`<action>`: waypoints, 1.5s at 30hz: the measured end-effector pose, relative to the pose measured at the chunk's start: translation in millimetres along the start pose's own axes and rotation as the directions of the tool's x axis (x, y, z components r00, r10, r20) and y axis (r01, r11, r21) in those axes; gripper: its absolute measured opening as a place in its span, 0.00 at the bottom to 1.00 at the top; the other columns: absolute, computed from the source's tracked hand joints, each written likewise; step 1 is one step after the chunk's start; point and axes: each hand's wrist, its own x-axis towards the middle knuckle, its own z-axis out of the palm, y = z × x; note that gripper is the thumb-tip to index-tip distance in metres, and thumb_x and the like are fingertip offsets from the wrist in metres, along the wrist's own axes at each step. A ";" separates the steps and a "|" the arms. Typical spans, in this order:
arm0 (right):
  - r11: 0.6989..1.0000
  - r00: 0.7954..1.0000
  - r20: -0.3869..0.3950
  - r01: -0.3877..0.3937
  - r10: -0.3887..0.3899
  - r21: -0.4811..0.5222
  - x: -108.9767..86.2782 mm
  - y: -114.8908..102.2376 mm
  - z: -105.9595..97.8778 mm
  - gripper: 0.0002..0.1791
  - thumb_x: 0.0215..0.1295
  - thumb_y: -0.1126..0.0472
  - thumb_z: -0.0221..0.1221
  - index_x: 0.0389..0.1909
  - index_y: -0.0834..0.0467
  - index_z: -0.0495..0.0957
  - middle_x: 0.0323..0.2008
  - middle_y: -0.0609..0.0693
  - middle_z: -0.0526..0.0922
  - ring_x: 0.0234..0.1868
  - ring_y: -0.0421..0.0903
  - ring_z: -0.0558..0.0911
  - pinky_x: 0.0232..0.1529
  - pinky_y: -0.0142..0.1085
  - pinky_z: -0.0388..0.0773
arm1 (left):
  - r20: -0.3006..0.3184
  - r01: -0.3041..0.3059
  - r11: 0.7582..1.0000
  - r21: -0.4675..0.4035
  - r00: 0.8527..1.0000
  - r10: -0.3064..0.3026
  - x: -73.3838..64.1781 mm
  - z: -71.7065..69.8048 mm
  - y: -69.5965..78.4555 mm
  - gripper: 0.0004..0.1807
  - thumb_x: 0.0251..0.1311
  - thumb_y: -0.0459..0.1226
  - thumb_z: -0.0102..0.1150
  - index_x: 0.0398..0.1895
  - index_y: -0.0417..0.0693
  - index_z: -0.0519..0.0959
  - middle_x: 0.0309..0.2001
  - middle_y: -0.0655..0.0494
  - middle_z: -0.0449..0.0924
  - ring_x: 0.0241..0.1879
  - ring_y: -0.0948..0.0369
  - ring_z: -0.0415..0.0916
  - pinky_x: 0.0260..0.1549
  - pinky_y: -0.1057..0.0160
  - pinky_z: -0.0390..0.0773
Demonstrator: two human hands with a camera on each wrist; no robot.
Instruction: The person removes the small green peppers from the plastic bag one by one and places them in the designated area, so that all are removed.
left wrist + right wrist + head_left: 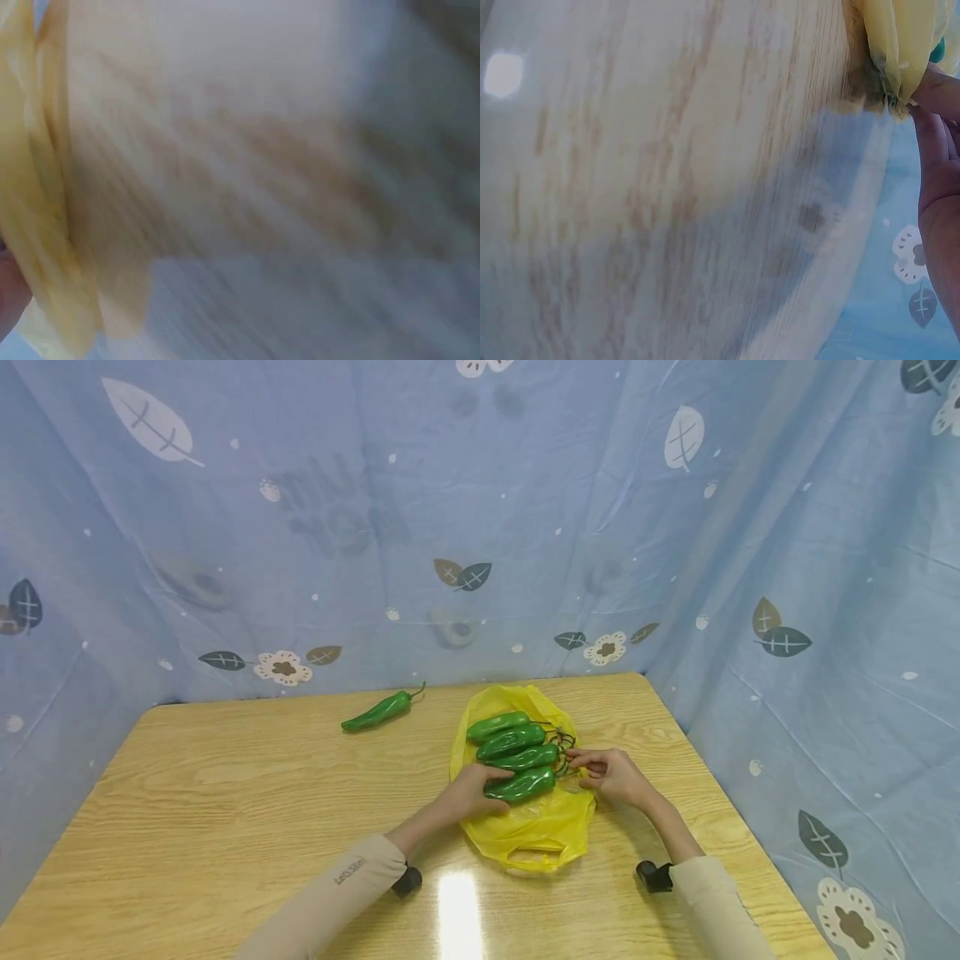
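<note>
A glossy, slender green pepper (380, 711) is lying alone on the wooden table (255, 793). The left hand (471, 792) is grasping the nearest of four similar green peppers (512, 741) — all resting on a crumpled yellow plastic bag (528, 833) — while the right hand (613, 774) is hiding some stems, its exact grip impossible to tell.

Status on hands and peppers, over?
Left hand gripping nearest pepper, right hand at stems. Four peppers on bag, fifth apart on table. Nothing visibly blocking.
</note>
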 end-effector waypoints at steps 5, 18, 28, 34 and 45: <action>1.000 1.000 0.013 -0.015 0.015 0.002 -3.0 -27.3 -0.7 0.14 0.58 0.80 0.58 0.46 0.76 0.78 0.59 0.72 0.71 0.58 0.67 0.73 0.52 0.49 0.75 | -0.052 0.027 0.998 -0.048 0.998 -0.030 0.9 7.9 1.7 0.30 0.49 0.39 0.73 0.56 0.37 0.77 0.56 0.43 0.78 0.58 0.51 0.73 0.57 0.55 0.73; 1.000 1.000 0.000 -0.013 0.013 -0.018 1.9 7.2 2.8 0.14 0.59 0.77 0.61 0.46 0.69 0.80 0.60 0.66 0.73 0.58 0.62 0.75 0.51 0.41 0.78 | -0.109 0.093 0.954 -0.287 0.986 -0.129 -3.5 12.7 6.5 0.28 0.47 0.28 0.72 0.55 0.37 0.78 0.55 0.45 0.79 0.59 0.48 0.71 0.59 0.52 0.70; 1.000 1.000 -0.003 -0.012 0.012 -0.004 3.4 10.1 1.7 0.13 0.58 0.76 0.61 0.46 0.69 0.81 0.60 0.66 0.73 0.57 0.62 0.75 0.51 0.41 0.78 | -0.090 0.177 0.960 -0.217 0.976 -0.200 -9.2 4.1 10.3 0.26 0.48 0.37 0.74 0.52 0.40 0.81 0.54 0.44 0.79 0.58 0.47 0.71 0.58 0.49 0.70; 1.000 1.000 -0.010 -0.001 0.000 -0.010 2.0 9.7 1.0 0.14 0.58 0.77 0.61 0.46 0.70 0.80 0.60 0.67 0.73 0.58 0.63 0.74 0.52 0.44 0.76 | -0.149 0.124 0.956 -0.265 0.974 -0.168 -18.8 -11.4 16.6 0.24 0.49 0.34 0.73 0.52 0.36 0.80 0.53 0.42 0.80 0.57 0.46 0.73 0.57 0.49 0.71; 0.999 1.000 -0.020 -0.012 0.011 -0.036 -0.8 7.6 -0.3 0.14 0.58 0.76 0.62 0.46 0.68 0.81 0.59 0.64 0.74 0.58 0.62 0.74 0.54 0.47 0.74 | -0.252 0.094 0.933 -0.347 0.949 -0.190 -54.0 -28.6 34.4 0.24 0.48 0.34 0.73 0.52 0.44 0.82 0.54 0.48 0.80 0.58 0.49 0.73 0.55 0.49 0.74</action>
